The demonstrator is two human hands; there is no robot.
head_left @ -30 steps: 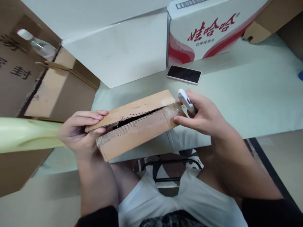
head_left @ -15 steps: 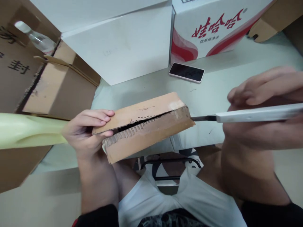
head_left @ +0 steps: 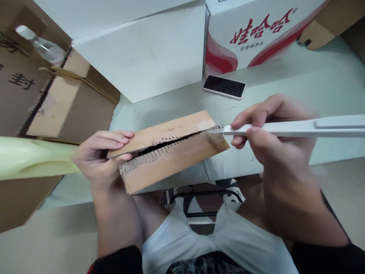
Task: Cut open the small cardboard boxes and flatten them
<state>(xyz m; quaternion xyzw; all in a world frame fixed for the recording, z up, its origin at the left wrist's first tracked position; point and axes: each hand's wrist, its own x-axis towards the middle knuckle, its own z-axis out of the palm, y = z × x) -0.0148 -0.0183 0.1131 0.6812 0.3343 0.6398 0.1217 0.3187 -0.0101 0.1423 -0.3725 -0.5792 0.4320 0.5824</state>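
My left hand [head_left: 99, 158] grips the left end of a small brown cardboard box [head_left: 171, 160], thumb in the gap and fingers over the upper panel. A torn slit with exposed corrugation runs along the box's near edge. In my right hand [head_left: 273, 133] is a white-handled utility knife [head_left: 296, 126], its long handle pointing off to the right. The short blade meets the box at the right end of the slit; how deep the tip goes is hard to see.
A phone [head_left: 224, 86] lies on the pale table [head_left: 159, 110]. Behind stand a white box [head_left: 148, 61] and a red-and-white carton [head_left: 253, 42]. To the left are a brown carton [head_left: 71, 102], a clear bottle [head_left: 45, 47] and a pale yellow object [head_left: 37, 158].
My right hand has come left with the knife, bringing its blade onto the slit's right end. The box has shifted slightly left in my left hand.
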